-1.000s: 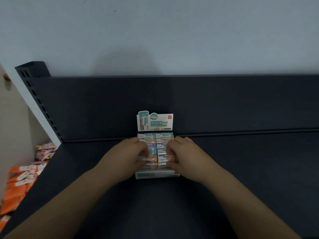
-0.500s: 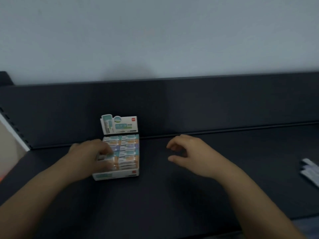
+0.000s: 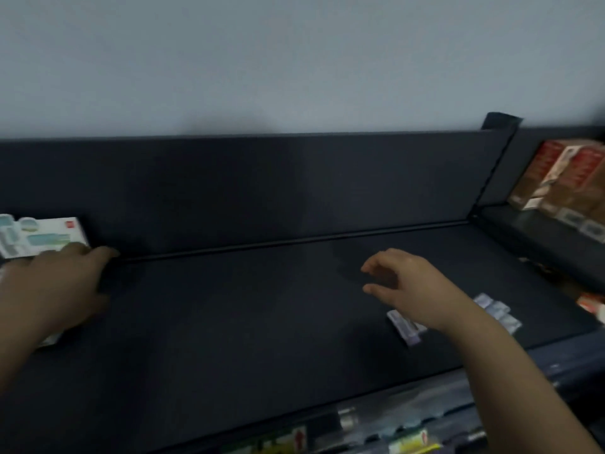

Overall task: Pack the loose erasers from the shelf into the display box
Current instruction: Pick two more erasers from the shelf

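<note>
With erasers (image 3: 406, 327) lying loose on the shelf (image 3: 245, 322), the empty, relaxed right hand (image 3: 409, 283) is hovering beside them while the left hand (image 3: 49, 286) is covering the display box (image 3: 42, 235), grip unclear.

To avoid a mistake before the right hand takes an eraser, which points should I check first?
1. Right hand free: ok, fingers loosely curled, holding nothing.
2. Erasers in sight: ok, they lie on the shelf beside the right wrist.
3. Eraser count: cannot tell, too blurred.
4. Left hand on box: ok, it rests on top; whether it grips, cannot tell.
5. Room in box: cannot tell, the left hand covers it.
</note>
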A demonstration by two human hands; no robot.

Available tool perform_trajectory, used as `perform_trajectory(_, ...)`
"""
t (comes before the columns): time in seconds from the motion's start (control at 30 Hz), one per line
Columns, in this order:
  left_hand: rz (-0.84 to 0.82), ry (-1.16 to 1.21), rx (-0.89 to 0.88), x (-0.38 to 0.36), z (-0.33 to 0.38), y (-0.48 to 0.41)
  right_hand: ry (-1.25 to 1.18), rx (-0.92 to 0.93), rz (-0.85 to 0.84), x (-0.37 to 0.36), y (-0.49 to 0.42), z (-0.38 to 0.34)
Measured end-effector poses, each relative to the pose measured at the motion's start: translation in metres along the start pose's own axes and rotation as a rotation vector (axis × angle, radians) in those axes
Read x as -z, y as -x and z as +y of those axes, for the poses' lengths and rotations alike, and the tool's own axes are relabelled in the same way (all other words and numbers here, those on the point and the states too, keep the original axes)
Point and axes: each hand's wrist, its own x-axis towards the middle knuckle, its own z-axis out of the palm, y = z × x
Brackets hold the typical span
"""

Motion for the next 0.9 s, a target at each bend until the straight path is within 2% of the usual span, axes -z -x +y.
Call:
perform_trajectory(0.1, 0.112, 0.095, -0.259, 0.027, 0.091, 0.028, 0.089, -0.084, 0.011, 0.019, 0.014, 0.048)
perform_trajectory(0.17, 0.124, 0.139, -0.443, 0.036, 0.152, 0.046, 0.192, -0.131, -0.021, 0.026, 0.021, 0.074)
perform_trajectory(0.2, 0.073, 0.159, -0.496, 0.039, 0.183, 0.054, 0.235, -0.145, -0.052, 0.027, 0.024, 0.085)
perform_trajectory(0.3, 0.059, 0.311, -0.741, 0.037, 0.265, 0.068, 0.26, -0.131, -0.116, 0.025, 0.031, 0.106)
perform_trajectory(0.43, -0.004, 0.528, -0.906, 0.03, 0.34, 0.079, 0.176, -0.053, -0.101, 0.013, 0.035, 0.112)
perform_trajectory(0.53, -0.077, 0.623, -0.938, 0.026, 0.36, 0.071, 0.142, -0.041, -0.047, 0.003, 0.034, 0.107)
perform_trajectory(0.8, -0.118, 0.585, -1.064, 0.019, 0.35, 0.067, 0.214, -0.061, -0.022, -0.002, 0.024, 0.111)
perform_trajectory(0.9, -0.076, 0.581, -1.058, 0.019, 0.344, 0.066, 0.213, -0.07, -0.019, -0.001, 0.02, 0.114)
